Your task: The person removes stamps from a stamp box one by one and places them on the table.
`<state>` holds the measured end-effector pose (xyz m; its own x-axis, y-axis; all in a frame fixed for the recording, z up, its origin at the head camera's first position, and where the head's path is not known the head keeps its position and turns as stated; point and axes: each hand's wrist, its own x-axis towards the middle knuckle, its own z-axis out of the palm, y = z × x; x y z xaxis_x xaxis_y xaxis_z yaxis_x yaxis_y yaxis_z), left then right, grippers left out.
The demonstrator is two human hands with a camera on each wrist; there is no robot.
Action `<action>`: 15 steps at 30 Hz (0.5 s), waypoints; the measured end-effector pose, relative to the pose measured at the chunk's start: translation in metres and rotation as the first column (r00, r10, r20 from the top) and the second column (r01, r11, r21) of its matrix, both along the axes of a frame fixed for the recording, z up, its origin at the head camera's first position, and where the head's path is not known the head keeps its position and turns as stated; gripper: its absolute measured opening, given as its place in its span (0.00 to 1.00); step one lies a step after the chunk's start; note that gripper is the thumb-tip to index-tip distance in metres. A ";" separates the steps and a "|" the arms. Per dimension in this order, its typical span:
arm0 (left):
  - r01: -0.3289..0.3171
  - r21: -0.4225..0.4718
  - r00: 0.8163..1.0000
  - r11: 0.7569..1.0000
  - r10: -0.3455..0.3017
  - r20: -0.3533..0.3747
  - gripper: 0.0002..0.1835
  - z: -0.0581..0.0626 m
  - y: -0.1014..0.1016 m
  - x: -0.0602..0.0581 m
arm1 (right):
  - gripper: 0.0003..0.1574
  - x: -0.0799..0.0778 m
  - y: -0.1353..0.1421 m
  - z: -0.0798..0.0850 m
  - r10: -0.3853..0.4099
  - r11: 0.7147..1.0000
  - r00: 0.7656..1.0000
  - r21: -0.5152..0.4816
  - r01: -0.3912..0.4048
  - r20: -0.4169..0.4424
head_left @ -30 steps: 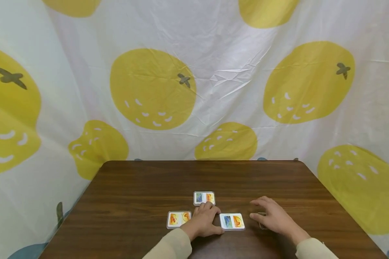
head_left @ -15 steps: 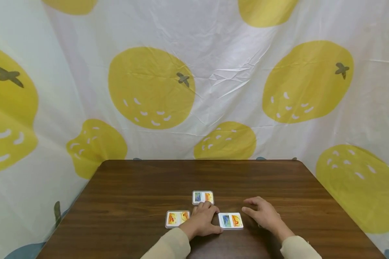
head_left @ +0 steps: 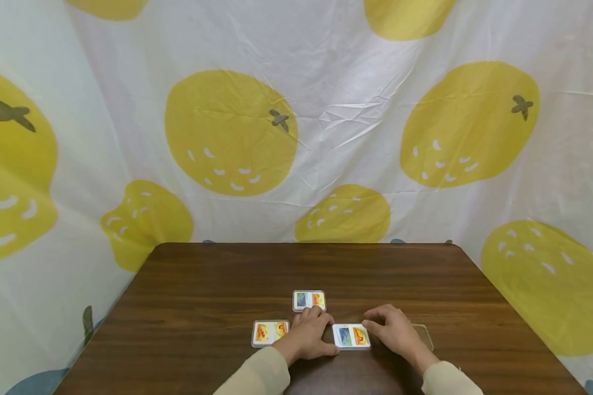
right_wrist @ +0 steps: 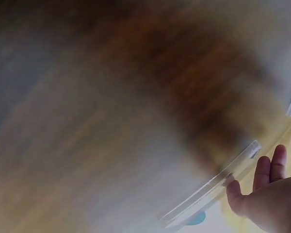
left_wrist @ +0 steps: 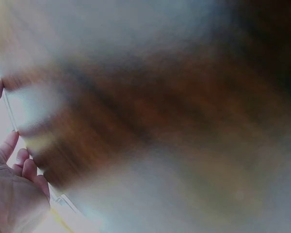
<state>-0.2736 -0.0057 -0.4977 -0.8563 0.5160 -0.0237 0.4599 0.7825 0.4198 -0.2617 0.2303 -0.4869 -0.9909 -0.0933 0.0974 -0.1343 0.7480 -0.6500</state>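
A clear-framed card case (head_left: 351,337) lies flat on the dark wooden table (head_left: 217,285), showing a white card with a blue picture and an orange one. My left hand (head_left: 305,334) pinches its left end, thumb at the near corner and index finger at the far corner. At its far right corner hover or touch the thumb and index finger of my right hand (head_left: 394,331); contact cannot be told. Right of that hand is a thin clear cover (head_left: 429,337), partly hidden by it. The right wrist view also shows a clear case edge (right_wrist: 211,187).
Two similar card cases lie nearby: one farther back (head_left: 308,300), partly behind the left fingers, and another to the left (head_left: 268,333), partly behind the left wrist. A white cloth with yellow fruit (head_left: 232,134) hangs beyond the table's far edge.
My right hand has moved left, away from the clear cover, to the card case's right corner. More of the cover now shows. The left hand stays in place.
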 end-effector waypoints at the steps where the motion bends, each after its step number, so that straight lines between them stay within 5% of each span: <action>1: 0.000 0.003 1.000 1.000 0.000 0.002 0.28 0.000 0.000 0.000 | 0.14 0.000 -0.001 0.001 -0.005 1.000 1.000 -0.004 0.005 0.008; 15: -0.004 -0.003 1.000 1.000 0.004 -0.022 0.28 0.000 0.000 0.001 | 0.12 0.000 -0.003 0.001 -0.029 0.992 1.000 0.125 0.029 0.000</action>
